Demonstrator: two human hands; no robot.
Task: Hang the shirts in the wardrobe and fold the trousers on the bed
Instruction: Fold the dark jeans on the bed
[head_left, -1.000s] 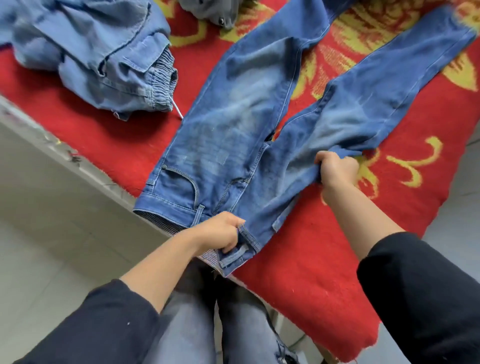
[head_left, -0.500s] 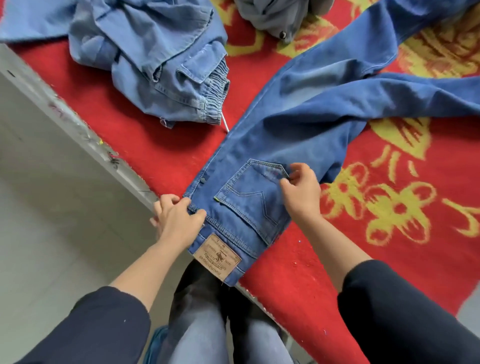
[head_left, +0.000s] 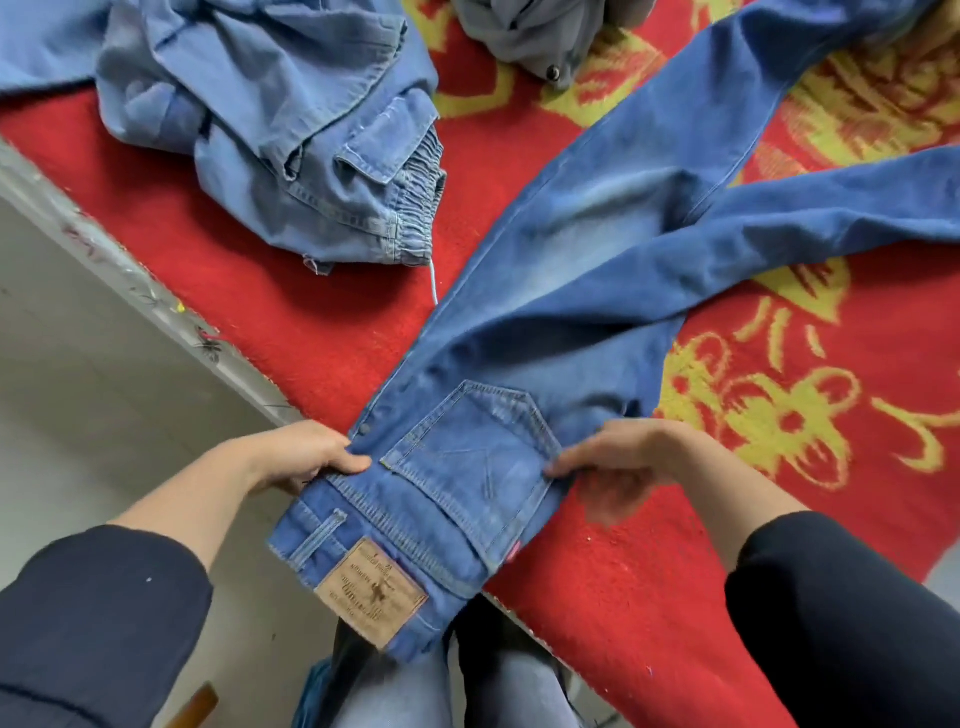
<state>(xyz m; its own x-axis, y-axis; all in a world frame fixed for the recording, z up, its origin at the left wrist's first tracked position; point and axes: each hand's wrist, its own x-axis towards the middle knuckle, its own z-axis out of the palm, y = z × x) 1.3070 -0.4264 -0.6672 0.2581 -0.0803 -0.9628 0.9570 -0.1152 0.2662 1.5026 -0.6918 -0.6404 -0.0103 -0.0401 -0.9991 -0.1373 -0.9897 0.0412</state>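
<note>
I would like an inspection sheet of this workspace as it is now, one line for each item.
Surface: red blanket with yellow pattern, covering the bed.
Job's things: dark blue denim jeans, back pocket up, waist overhanging the bed edge, legs splayed apart; crumpled light blue denim garment with elastic waistband, far left.
Clutter: grey garment at the top edge.
Hands: left hand grips the jeans' waist edge; right hand pinches the opposite edge beside the pocket.
Cables: nothing seen.
Surroundings: grey bed frame, grey floor.
</note>
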